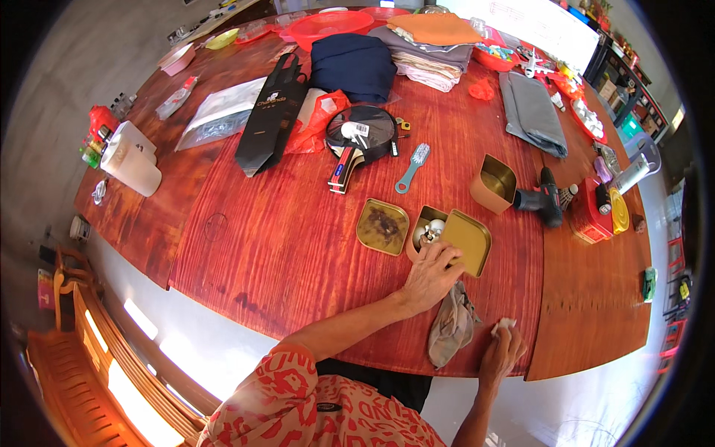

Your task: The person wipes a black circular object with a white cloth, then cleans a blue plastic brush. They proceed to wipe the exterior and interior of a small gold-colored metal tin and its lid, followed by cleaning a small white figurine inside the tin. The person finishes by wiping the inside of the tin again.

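Red wood table [298,246] has open room at nine o'clock; left hand [432,276], fingers curled, touches gold tin [426,232]; right hand [500,356] pinches white wad [504,325] at the six o'clock edge, beside grey cloth [450,328]

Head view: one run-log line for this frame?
left hand: on open gold tin | right hand: holds white wad at table edge | grey cloth between hands

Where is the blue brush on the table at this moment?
In the head view, the blue brush lies near the middle of the red wooden table, just right of the table tennis paddle and left of the open gold tin.
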A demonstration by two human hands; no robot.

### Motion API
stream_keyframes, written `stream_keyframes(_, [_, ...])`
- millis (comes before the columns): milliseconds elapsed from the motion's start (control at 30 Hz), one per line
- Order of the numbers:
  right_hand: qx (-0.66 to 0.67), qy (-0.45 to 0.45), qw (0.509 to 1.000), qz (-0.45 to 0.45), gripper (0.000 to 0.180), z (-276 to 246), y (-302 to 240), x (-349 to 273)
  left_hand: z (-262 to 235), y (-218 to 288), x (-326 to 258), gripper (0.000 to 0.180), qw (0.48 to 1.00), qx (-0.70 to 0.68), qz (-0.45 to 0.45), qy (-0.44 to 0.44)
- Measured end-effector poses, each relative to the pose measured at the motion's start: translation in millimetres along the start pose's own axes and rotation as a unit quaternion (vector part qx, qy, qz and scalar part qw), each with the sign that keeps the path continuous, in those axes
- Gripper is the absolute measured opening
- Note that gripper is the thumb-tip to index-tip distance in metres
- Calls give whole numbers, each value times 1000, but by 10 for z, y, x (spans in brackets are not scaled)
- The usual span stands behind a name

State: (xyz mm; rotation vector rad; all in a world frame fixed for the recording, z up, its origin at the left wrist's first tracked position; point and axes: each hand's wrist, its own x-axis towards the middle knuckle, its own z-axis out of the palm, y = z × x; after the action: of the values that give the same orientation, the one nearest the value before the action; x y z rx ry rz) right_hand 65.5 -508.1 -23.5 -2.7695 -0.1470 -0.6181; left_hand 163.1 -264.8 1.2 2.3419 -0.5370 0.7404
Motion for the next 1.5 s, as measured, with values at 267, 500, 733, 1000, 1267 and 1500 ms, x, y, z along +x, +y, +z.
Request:
stream_keyframes(267, [160,-472,866,38,23,-738,308,-1237,-109,48,131,23,998,-17,8,66])
stream_keyframes(500, [149,-541,809,175,20,-516,93,-1491,-209,180,348,22,992,-55,-6,110])
stream_keyframes(733, [194,-508,814,205,21,-391,183,-1548,-270,362,554,14,959,-233,-118,112])
stream_keyframes(1000, [237,-499,791,261,23,-411,354,-1818,-378,457,531,27,603,-708,-358,84])
stream_keyframes(1267, [308,-470,771,299,27,-134,324,-2127,-280,704,474,31,556,-728,-402,21])
stream_keyframes(1500, [485,-394,724,291,34,174,345,-2338,-20,881,403,39,547,-732,-407,-4])
